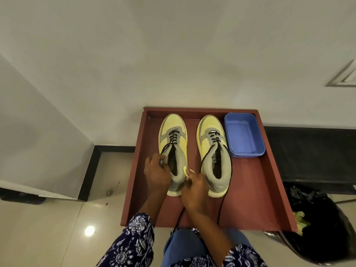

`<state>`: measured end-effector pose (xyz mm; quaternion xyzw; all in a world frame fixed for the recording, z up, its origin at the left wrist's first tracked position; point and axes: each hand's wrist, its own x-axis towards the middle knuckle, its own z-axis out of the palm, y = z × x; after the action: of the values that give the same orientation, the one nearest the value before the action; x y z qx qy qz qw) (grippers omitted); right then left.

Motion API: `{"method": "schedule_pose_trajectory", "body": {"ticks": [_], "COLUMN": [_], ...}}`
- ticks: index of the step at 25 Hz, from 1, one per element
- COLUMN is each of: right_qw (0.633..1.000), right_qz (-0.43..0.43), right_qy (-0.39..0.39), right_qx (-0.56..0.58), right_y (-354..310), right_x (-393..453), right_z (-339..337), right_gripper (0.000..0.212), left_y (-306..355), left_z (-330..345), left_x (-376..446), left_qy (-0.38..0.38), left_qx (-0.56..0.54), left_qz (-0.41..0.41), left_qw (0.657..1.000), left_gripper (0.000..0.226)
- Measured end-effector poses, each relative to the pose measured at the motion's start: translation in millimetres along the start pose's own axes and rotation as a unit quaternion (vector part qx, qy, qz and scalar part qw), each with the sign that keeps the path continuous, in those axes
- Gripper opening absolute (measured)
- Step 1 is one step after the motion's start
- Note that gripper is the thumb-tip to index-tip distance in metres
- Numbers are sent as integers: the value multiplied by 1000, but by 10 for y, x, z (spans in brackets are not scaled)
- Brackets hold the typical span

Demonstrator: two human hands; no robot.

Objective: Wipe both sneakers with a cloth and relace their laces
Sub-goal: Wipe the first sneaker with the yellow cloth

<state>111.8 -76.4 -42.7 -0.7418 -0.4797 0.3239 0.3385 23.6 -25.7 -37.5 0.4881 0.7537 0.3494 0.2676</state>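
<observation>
On a red table [250,199], the left sneaker's [173,135] collar is grasped by the left hand [157,173]; a small yellow cloth [185,172] is pinched at its heel by the right hand [194,191].

A pale wall [173,54] is shown filling the upper field, met at the left by a second wall face [38,132]. A black skirting band [312,147] is seen along the wall's base. Glossy light floor tiles [48,237] are shown below, on which a bright lamp reflection [89,230] is caught. A black-lined waste bin [323,228] is placed at lower right.
</observation>
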Motion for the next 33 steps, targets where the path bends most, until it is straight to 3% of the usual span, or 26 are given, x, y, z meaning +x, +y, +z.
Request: {"method": "schedule_pose_trajectory", "body": {"ticks": [3,6,13,18,20,23,26,33], "right_qw": [998,991,998,994,983,936,900,898], "right_qz": [54,105,68,103,166,267,299,307], "right_qy": [-22,17,11,19,27,56,77,99], "right_qx": [16,86,-9,29,80,223,309,298], "right_y": [78,41,110,166,111,-62,-233,-211], "right_x": [-193,-115,181,-166,-292,-333,-309,-293], "right_z": [63,128,116,336,382,382,298,291], "right_gripper": [31,22,29,21,19,16,13,12], "left_y": [21,9,-46,-98,-141,-186,-202,-221], "left_z": [-22,-36,-11,-38,-49,-60,-68,-71], "left_x": [8,23,52,98,138,191,210,211], "left_qy": [-11,-22,-27,-45,-59,-79,-86,-92], "left_qx": [3,8,10,6,1,-11,-20,-36], "left_qz": [-5,-2,6,11,7,5,11,14], "left_qw": [1000,1000,1000,999,998,997,996,995], "left_gripper": [15,15,13,11,10,7,11,7]}}
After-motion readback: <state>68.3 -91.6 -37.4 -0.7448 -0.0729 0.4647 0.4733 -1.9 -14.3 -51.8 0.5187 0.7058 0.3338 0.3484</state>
